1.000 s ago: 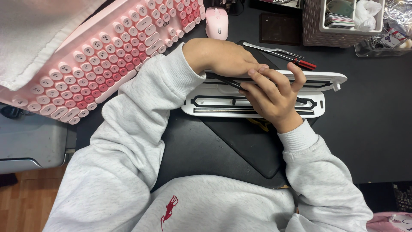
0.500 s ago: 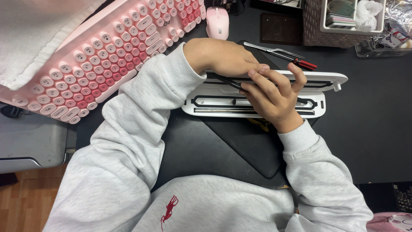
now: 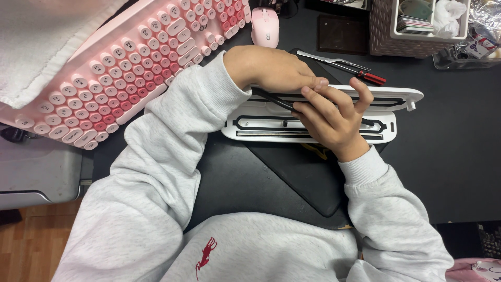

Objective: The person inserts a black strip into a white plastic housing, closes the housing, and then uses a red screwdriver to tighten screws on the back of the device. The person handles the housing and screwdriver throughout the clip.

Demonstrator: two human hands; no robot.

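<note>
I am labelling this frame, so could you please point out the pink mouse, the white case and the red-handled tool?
pink mouse [image 3: 265,26], head view, top shell.
white case [image 3: 313,129], head view, lower tray.
red-handled tool [image 3: 373,78], head view, red handle.

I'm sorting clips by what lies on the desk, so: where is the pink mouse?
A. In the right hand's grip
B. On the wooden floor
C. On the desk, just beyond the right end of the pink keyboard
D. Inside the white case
C: the pink mouse sits on the black desk, next to the far right end of the pink keyboard.
</note>
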